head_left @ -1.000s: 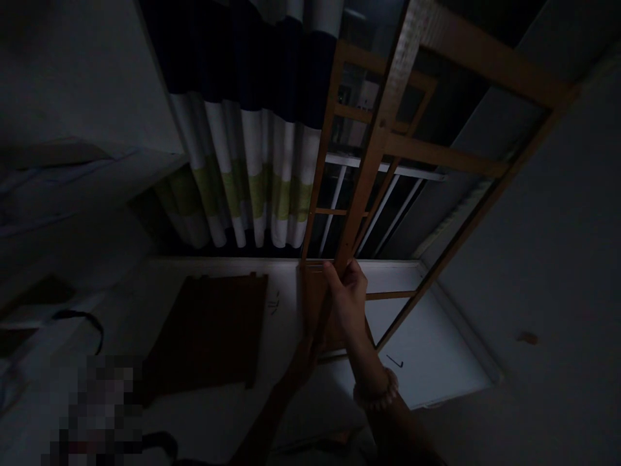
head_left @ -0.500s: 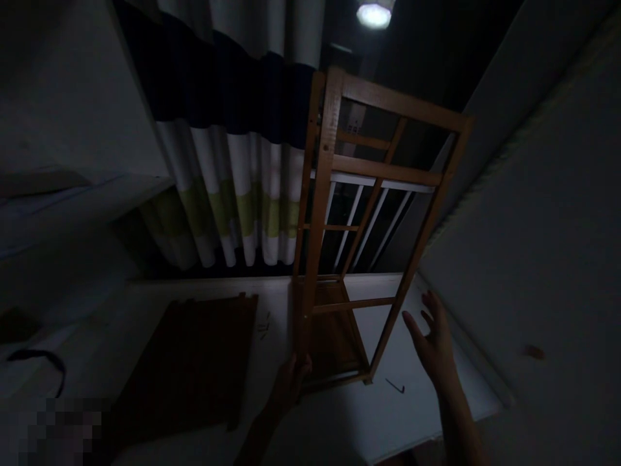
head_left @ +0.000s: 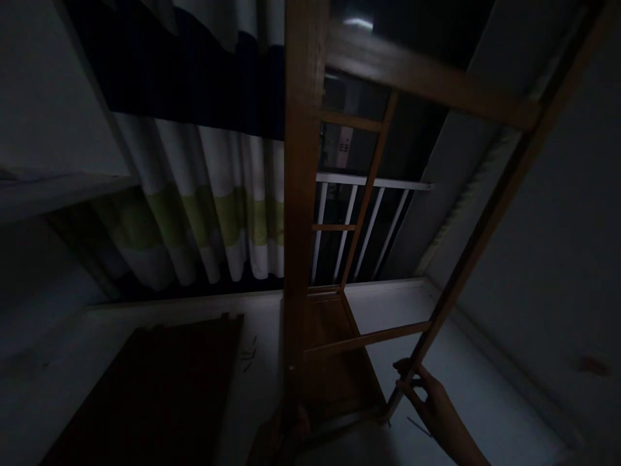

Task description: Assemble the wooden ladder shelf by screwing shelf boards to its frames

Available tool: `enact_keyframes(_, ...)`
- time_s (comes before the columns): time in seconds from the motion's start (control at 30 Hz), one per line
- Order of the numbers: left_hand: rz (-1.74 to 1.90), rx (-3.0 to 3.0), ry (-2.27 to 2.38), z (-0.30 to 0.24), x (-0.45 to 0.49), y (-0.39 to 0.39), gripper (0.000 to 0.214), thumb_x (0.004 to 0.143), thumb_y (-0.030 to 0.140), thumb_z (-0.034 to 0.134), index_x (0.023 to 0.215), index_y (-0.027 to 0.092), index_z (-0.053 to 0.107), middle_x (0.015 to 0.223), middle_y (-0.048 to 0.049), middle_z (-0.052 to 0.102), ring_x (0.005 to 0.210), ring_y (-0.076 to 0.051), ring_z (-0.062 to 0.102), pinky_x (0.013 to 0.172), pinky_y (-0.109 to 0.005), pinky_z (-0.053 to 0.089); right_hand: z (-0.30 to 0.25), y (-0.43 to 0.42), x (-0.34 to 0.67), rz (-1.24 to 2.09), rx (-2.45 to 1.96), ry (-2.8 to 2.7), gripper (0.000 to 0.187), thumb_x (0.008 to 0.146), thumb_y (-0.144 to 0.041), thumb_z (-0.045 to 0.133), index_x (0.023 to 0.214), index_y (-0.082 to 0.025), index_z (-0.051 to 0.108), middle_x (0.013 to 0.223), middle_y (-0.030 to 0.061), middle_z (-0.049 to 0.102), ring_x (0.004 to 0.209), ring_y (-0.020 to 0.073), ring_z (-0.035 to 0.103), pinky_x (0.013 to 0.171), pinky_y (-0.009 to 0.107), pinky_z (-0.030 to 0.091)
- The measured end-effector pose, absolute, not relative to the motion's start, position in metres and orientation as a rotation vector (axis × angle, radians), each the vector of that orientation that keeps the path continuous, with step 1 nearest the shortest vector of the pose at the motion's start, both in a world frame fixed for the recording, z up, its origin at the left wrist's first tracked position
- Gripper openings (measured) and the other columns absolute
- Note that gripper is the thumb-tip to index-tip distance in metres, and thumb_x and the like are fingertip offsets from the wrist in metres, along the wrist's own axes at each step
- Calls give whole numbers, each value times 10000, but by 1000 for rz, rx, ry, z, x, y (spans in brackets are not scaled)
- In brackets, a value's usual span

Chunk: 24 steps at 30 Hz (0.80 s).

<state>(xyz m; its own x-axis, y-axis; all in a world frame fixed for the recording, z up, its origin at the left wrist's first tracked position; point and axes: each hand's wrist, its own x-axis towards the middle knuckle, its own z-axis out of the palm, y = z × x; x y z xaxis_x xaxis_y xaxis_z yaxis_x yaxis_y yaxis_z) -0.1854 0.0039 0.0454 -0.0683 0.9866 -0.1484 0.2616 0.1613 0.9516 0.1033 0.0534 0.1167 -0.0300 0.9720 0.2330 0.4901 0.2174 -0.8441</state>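
A wooden shelf frame [head_left: 301,194] stands upright and close before me, with slender posts, crossbars and a solid board [head_left: 334,382] at its base. Low on its right post, my right hand [head_left: 431,401] pinches the wood between thumb and fingers. My left hand [head_left: 276,433], dim and partly hidden, is closed at the bottom of the left post. Just under my right hand, a thin hex key [head_left: 418,426] lies on the white surface, partly covered by the hand.
Several small screws [head_left: 249,355] lie left of the frame, beside a dark wooden panel [head_left: 160,382] on the white surface [head_left: 388,301]. Behind are a striped curtain [head_left: 218,207] and a window with white bars [head_left: 373,226]. A wall [head_left: 557,272] rises at right.
My right hand has gone from open beside the frame to gripping its right post. The frame now looms larger and nearer in view. My left hand stays at the left post.
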Motion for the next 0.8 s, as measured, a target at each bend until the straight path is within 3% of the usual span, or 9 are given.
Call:
enact_keyframes(0.07,1000,1332,1477,43,-187,3,332,626,589,470,594,270,556,519,-18,527,503,-184,503,484,-301,431,89,48,109,687,-1388,-1694,216,705,-343,591,879,-216,604,838,68,647,652,186,603,562,302,503)
enact_keyframes(0.23,1191,1574,1385,65,-177,-9,245,752,470,410,680,255,503,589,-7,514,542,-159,493,522,-276,411,48,43,116,764,-1195,-1733,170,725,-335,578,816,-191,591,722,35,614,618,163,568,549,276,462)
enact_keyframes(0.5,1692,1687,1307,50,-145,-13,157,799,356,393,795,201,422,571,47,433,546,-103,433,587,-234,378,44,46,120,647,-1066,-1707,249,680,-392,594,684,-160,505,520,-47,501,434,78,436,432,205,337)
enact_keyframes(0.8,1868,1655,1234,16,-138,-11,167,781,335,448,700,194,412,543,54,404,494,-80,397,490,-205,334,27,46,124,662,-1080,-1845,216,722,-355,544,715,-164,443,486,-62,470,386,74,454,400,189,345)
